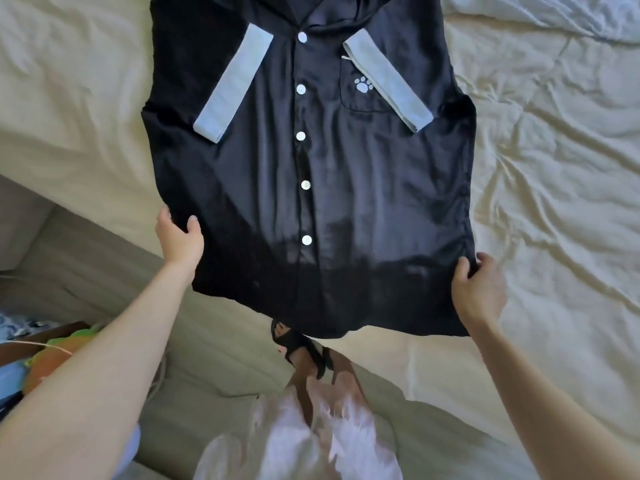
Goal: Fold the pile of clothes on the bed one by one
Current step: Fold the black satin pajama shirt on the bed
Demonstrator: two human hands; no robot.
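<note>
A black button-up shirt [263, 188] lies spread front-up on the cream bed [554, 188], its sleeves with pale blue cuffs folded in over the chest. White buttons run down its middle and a paw print marks the chest pocket. My left hand [178, 239] grips the shirt's lower left side edge, thumb on top. My right hand [479, 289] grips the lower right edge, fingers curled round the cloth. The hem hangs over the bed's near edge.
The bed's rumpled cream sheet stretches left and right of the shirt. A white quilt [554, 12] bunches at the far right corner. Below the bed edge I see my sandalled foot [299, 348] and colourful things [52, 355] on the floor at left.
</note>
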